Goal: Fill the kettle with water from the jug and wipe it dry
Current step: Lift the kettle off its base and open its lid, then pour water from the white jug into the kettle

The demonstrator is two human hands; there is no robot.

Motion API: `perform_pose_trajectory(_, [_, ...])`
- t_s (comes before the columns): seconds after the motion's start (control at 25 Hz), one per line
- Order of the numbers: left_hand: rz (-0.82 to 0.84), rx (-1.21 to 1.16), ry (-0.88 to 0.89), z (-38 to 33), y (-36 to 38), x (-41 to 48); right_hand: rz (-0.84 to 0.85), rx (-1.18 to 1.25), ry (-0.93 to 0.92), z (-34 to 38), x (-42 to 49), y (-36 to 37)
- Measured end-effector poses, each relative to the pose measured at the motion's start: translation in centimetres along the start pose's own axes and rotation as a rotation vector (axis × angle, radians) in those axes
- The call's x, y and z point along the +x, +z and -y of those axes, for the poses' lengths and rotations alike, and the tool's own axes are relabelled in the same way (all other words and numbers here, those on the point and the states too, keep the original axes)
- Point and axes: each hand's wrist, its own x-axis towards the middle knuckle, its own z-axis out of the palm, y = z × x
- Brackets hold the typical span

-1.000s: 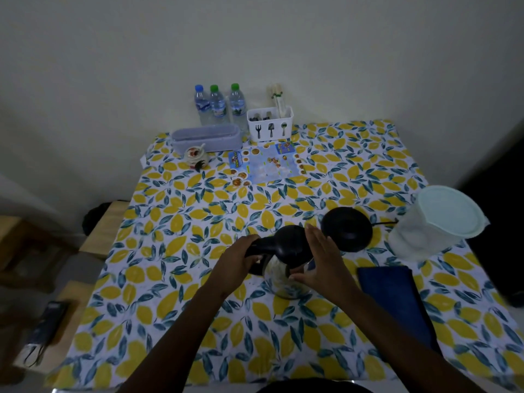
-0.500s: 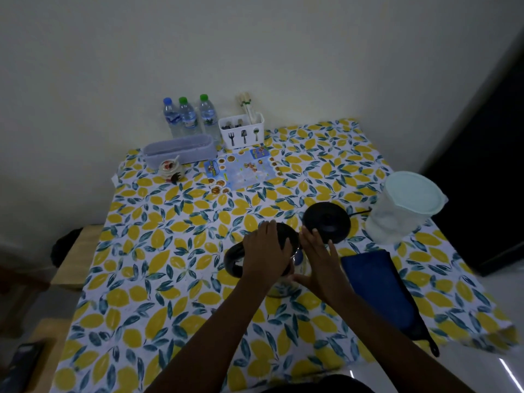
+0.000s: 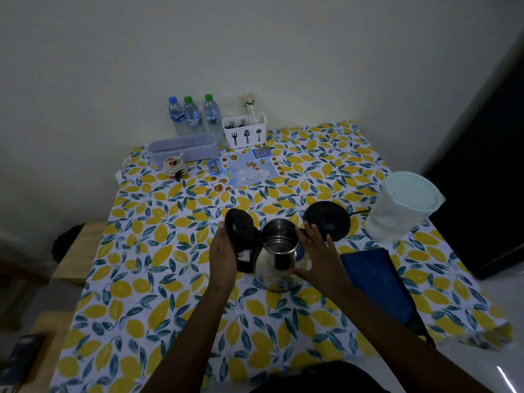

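we see a steel kettle [image 3: 276, 260] standing near the middle of the desk [image 3: 320, 165], on a lemon-print cloth, with its black lid [image 3: 241, 226] swung open to the left and the dim inside of the pot showing; whether any water is in it we cannot tell. the left hand [image 3: 224, 255] is against the lid and the handle side, its fingers half hidden behind the black plastic, so we cannot tell how firmly it grips. the right hand [image 3: 317, 256] is spread flat against the kettle's right flank, fingers apart, palm touching the metal, and it hides that side of the body. just behind the right hand lies the round black base [image 3: 327, 219], its near edge covered by the fingers, its cord [image 3: 358, 212] running right toward the jug [image 3: 402, 207]. the jug stands at the desk's right edge, lidded in pale blue, its walls cloudy so the water level is hard to read. a dark blue cloth [image 3: 377, 282] lies near the right forearm, its lower end fading into shadow. at the far edge stand three bottles [image 3: 194, 114], a cutlery holder [image 3: 245, 133], a lilac box [image 3: 184, 148] and a small jar [image 3: 174, 165] whose contents are too small to make out.
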Motion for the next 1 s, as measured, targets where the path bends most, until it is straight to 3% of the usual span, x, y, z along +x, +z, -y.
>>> perform_pose_trajectory(0.12, [-0.06,-0.044,0.006,-0.8,-0.4,-0.9,-0.004,0.073,-0.029,-0.3,0.1,0.0])
perform_pose_trajectory(0.2, [-0.188,0.194,0.128,-1.9,-0.2,-1.1,-0.02,0.14,-0.05,-0.6,0.2,-0.3])
perform_pose_trajectory(0.28, [-0.236,0.512,0.358,-2.7,0.2,-0.9,-0.049,0.183,-0.069,-1.2,0.3,-1.0])
perform_pose_trajectory(0.4, [-0.097,0.724,0.595,-3.7,3.1,-0.4,-0.153,0.217,-0.079,-3.2,0.3,-2.9])
perform_pose_trajectory(0.76, [0.457,0.826,0.68,-4.8,23.4,-0.6,-0.482,0.266,0.227,-18.6,-4.6,-10.9])
perform_pose_trajectory(1.0, [0.634,0.938,0.731,-4.1,35.6,0.3,-0.495,0.357,0.387,-29.1,-4.6,-12.3])
